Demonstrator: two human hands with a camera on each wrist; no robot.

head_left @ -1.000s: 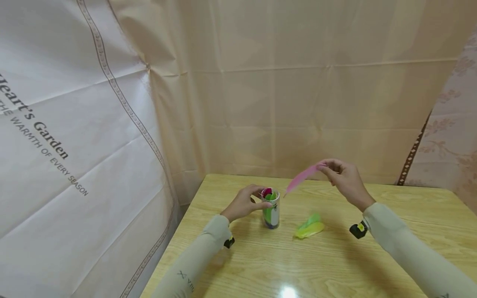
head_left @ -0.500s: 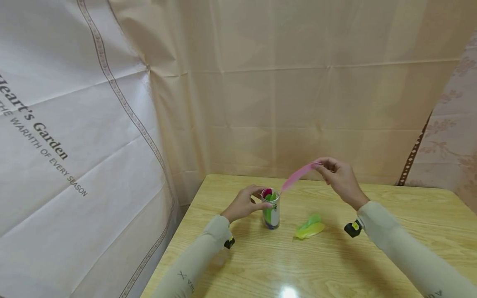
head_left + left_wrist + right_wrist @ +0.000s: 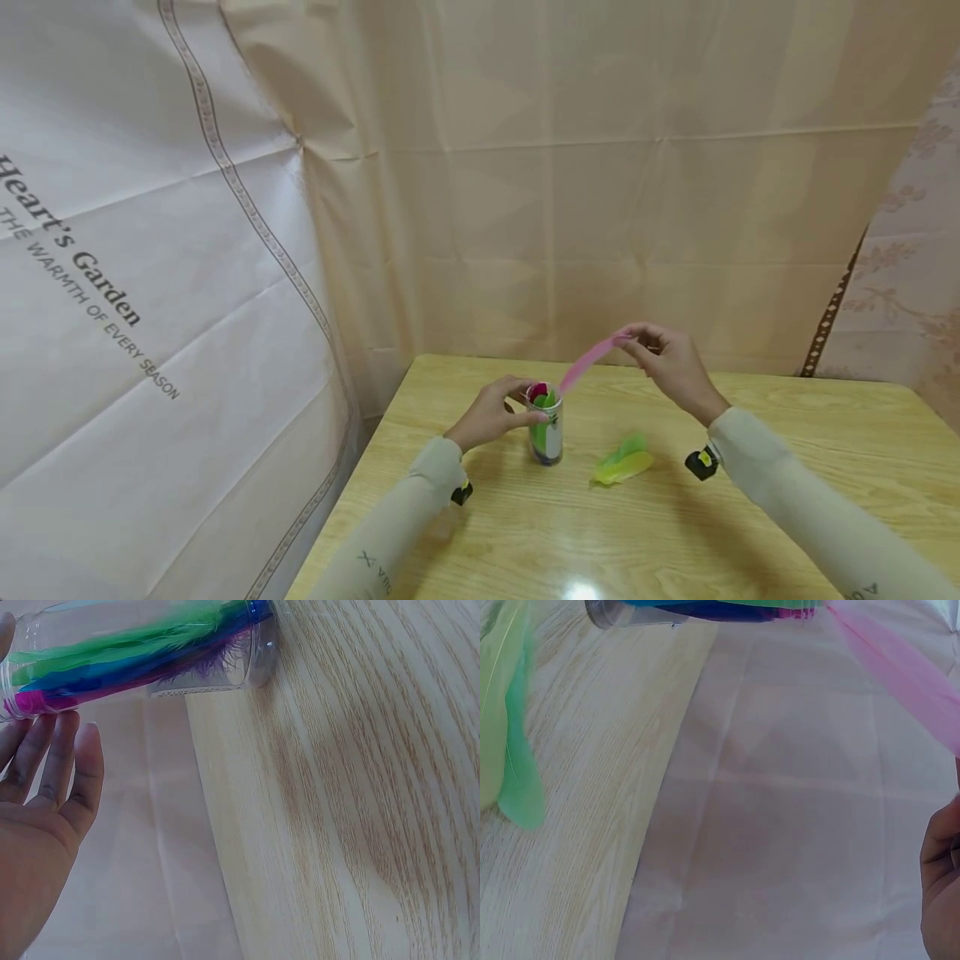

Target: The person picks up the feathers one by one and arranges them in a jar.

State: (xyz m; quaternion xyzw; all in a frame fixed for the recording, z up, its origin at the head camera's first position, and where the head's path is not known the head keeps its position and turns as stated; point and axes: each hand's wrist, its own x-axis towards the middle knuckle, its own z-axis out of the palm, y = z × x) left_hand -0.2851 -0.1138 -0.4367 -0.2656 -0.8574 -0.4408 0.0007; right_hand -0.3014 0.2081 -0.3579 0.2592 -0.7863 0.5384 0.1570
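Observation:
A clear jar stands upright on the table. Inside it lean several feathers in green, blue, purple and magenta. My left hand grips the jar near its rim, thumb on the near side and fingers behind. Between thumb and fingertips, my right hand pinches a pink feather by its upper end. That feather slants down to the left, its lower tip at the jar's mouth. To the right of the jar lie a yellow feather and a light green feather, partly overlapping.
The wooden table has its far edge close to a hanging beige cloth. On the left hangs a white printed cloth. A black wrist camera sits under the right cuff.
My right hand has moved left and slightly down with the pink feather, bringing its lower tip from beside the jar to the jar's mouth. My left hand keeps its grip on the jar.

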